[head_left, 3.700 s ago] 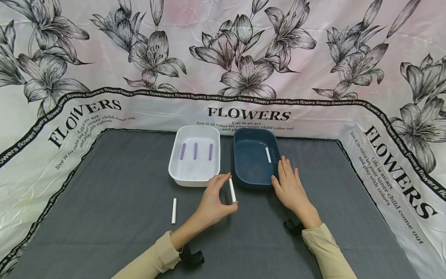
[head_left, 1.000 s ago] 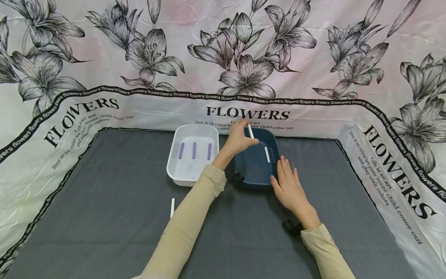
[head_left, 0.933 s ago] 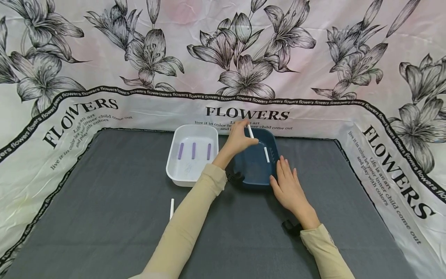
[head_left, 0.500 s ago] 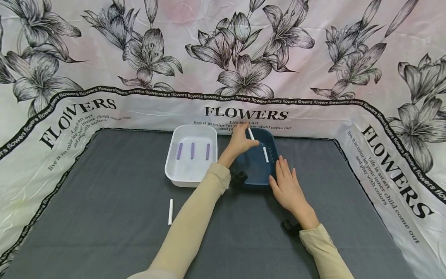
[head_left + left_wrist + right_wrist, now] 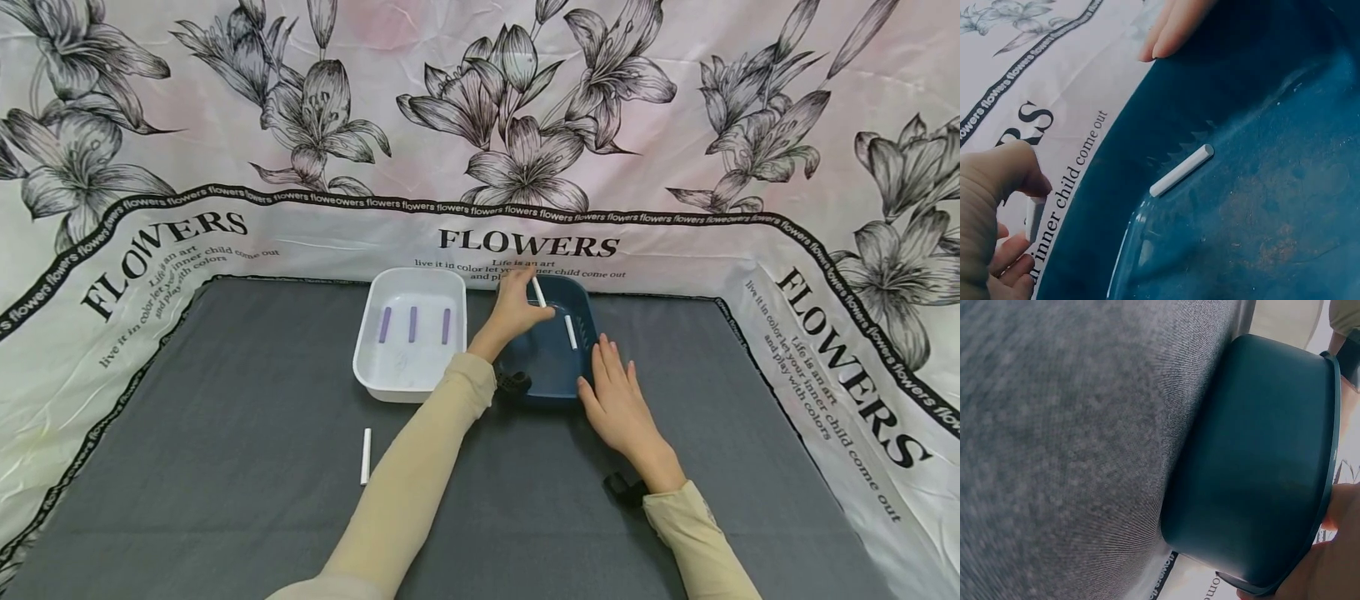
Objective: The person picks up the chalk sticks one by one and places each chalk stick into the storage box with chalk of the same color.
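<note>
Over the far left part of the blue basin (image 5: 543, 371), my left hand (image 5: 513, 308) pinches a white chalk stick (image 5: 538, 292) between thumb and fingers. The left wrist view has this held chalk (image 5: 1035, 219) beside the rim, partly hidden by the hand. Another white chalk (image 5: 1182, 170) lies on the basin floor, near the wall. My right hand (image 5: 618, 408) rests with straight fingers against the basin's right side. From the right wrist, the basin's outer wall (image 5: 1254, 456) fills the middle, and fingers (image 5: 1338, 506) touch its rim.
Left of the blue basin stands a white basin (image 5: 408, 379) holding three purple sticks (image 5: 412, 324). A third white chalk (image 5: 366, 457) lies on the grey cloth (image 5: 225, 467), beside the left sleeve (image 5: 420, 467). A flower-printed cloth (image 5: 337, 242) borders the back and sides.
Since the oldest frame, my left hand has carried the chalk forward from in front of the basins to over the blue one. It has barely moved lately. My right hand stays put.
</note>
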Demonstrator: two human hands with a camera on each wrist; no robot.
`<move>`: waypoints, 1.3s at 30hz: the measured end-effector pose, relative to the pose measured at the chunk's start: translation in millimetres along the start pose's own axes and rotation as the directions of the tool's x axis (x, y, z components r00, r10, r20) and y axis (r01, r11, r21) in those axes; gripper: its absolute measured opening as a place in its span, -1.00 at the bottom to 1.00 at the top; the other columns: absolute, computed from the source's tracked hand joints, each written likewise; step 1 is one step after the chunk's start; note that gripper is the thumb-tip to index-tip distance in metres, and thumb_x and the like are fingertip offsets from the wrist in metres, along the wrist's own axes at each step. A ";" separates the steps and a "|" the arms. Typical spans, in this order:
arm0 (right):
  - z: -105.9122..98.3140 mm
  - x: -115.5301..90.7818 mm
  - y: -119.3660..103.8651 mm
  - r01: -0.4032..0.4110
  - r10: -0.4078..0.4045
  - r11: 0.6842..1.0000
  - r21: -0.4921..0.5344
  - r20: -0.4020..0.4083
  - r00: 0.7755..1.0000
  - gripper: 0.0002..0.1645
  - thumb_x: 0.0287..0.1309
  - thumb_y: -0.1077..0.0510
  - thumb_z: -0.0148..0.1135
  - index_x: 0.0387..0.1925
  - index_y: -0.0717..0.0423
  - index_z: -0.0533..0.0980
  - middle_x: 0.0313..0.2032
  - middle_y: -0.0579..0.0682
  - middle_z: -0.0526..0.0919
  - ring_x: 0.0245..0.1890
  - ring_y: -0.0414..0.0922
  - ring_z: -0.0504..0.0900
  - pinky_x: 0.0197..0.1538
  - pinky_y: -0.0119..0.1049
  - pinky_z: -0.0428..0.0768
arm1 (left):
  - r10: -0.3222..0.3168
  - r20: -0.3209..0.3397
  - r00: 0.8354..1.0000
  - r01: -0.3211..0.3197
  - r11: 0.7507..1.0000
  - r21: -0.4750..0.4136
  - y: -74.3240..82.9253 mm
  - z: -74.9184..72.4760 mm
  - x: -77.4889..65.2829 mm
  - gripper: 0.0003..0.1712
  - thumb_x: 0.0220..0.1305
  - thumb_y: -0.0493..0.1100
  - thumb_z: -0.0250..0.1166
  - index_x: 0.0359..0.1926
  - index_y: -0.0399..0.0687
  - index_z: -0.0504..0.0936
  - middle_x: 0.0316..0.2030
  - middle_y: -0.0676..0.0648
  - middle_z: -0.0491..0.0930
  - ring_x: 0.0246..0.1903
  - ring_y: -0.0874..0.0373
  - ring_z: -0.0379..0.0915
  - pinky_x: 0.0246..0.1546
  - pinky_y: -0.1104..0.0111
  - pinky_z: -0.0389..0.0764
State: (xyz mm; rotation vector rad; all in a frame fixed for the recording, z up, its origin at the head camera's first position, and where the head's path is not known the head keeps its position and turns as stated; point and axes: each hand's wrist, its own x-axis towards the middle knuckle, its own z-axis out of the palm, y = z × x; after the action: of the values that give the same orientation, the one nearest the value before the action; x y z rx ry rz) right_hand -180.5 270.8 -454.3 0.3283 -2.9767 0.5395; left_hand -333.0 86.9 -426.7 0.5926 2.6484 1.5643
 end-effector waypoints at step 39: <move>0.0 -0.8 1.0 0.002 -0.002 1.000 -0.002 0.001 1.000 -0.20 0.53 -0.02 -0.16 0.50 0.43 -0.09 0.55 0.24 -0.23 0.54 0.13 -0.27 0.43 0.30 -0.17 | -0.080 0.340 0.937 -0.130 0.824 0.551 -4.5 17.3 0.0 -0.27 0.04 -0.03 0.56 0.26 -0.07 0.56 0.20 -0.05 0.54 0.09 0.09 0.50 0.11 0.19 0.51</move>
State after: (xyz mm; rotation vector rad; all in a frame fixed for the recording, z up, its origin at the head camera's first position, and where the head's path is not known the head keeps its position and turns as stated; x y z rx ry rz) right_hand -180.0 271.9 -454.7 0.3313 -2.9774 0.5363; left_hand -331.0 99.5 -439.1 0.8274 2.7872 0.5500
